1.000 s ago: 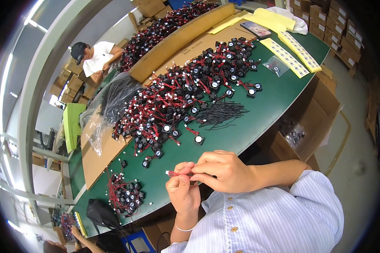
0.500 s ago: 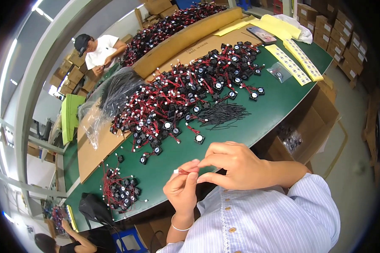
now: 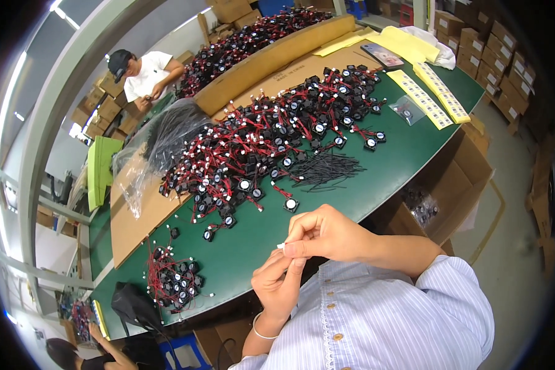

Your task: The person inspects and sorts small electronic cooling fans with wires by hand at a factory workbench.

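Close in front of my body, above the table's near edge, my two hands meet. The right hand pinches a small white plug connector, which shows at its thumb and fingertips. Just below it is my left hand, its fingers curled and closed; what they hold is hidden. Beyond the hands lies a single small black fan with a red lead and white plug. Behind that is a bundle of thin black tubes or ties and a large heap of such fans.
A smaller fan pile lies on the green table at the left. Yellow label sheets, a phone and a clear bag lie far right. An open carton stands below the right edge. One co-worker stands across; another sits lower left.
The right hand has turned and moved left, its fingertips now on the white plug. Red wires seen across the left fingers are now hidden. The left hand has shifted slightly right.
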`<state>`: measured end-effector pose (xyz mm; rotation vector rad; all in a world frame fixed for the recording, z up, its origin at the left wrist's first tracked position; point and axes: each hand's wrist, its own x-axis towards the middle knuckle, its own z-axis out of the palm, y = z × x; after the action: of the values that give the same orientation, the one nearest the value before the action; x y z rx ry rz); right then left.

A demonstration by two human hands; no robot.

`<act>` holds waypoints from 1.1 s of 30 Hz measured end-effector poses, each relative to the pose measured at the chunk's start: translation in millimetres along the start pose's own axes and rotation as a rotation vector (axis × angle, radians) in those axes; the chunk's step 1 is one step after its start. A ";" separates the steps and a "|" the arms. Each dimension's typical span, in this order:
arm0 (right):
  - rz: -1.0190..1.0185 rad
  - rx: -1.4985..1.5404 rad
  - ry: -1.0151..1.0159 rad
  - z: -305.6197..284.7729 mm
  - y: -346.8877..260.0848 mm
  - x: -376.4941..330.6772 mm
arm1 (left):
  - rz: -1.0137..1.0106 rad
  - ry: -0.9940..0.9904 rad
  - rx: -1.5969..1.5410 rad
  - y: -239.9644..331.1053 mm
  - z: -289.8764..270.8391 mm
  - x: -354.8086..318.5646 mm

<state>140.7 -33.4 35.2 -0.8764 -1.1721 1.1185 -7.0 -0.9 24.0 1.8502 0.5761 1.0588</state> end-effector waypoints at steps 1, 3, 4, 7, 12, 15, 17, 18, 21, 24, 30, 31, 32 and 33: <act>0.108 0.180 -0.002 0.3 1.3 -0.1 | 0.001 -0.002 -0.003 -1.0 0.5 0.6; 0.217 0.358 0.001 3.7 5.4 -0.5 | 0.233 0.002 0.210 -4.9 1.6 2.4; 0.110 0.284 0.066 8.0 9.0 -0.9 | 0.231 0.000 0.205 -6.7 2.0 3.3; -0.186 -0.103 0.228 16.1 13.6 -7.3 | 0.316 0.011 0.382 -9.8 0.4 3.0; 0.139 0.293 0.123 12.9 22.0 -5.0 | -0.167 0.001 -0.108 -10.2 -2.5 -1.9; 0.022 -0.498 0.095 -23.9 4.3 13.6 | -0.278 0.033 -0.418 -24.9 -6.1 -4.6; -0.149 -1.043 0.371 -66.8 9.8 24.0 | -0.337 0.068 -0.673 -33.5 -12.1 -6.6; 0.005 -1.103 0.331 -77.0 6.6 25.7 | -0.337 0.072 -0.678 -35.9 -15.1 -5.2; 0.135 -1.169 0.197 -81.9 14.9 21.8 | -0.360 0.046 -0.880 -40.0 -17.8 -4.1; 0.059 -1.314 0.185 -82.3 40.1 20.5 | -0.377 0.021 -0.862 -35.7 -15.9 -2.0; -0.236 -1.507 0.202 -72.1 39.9 30.6 | -0.381 -0.037 -0.953 -35.0 -20.3 0.7; -0.258 -1.274 0.231 -66.0 37.0 29.3 | -0.377 -0.027 -0.955 -35.2 -19.7 1.1; -0.271 -1.039 0.259 -55.7 29.5 26.8 | -0.376 -0.046 -0.955 -34.8 -19.5 0.8; -0.169 -0.802 0.167 -43.8 16.5 21.1 | -0.376 -0.064 -0.956 -34.0 -18.9 0.6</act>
<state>180.6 -7.6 16.0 -1.4100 -1.5408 0.3996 -21.5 25.0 -1.1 0.8887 0.2722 0.7999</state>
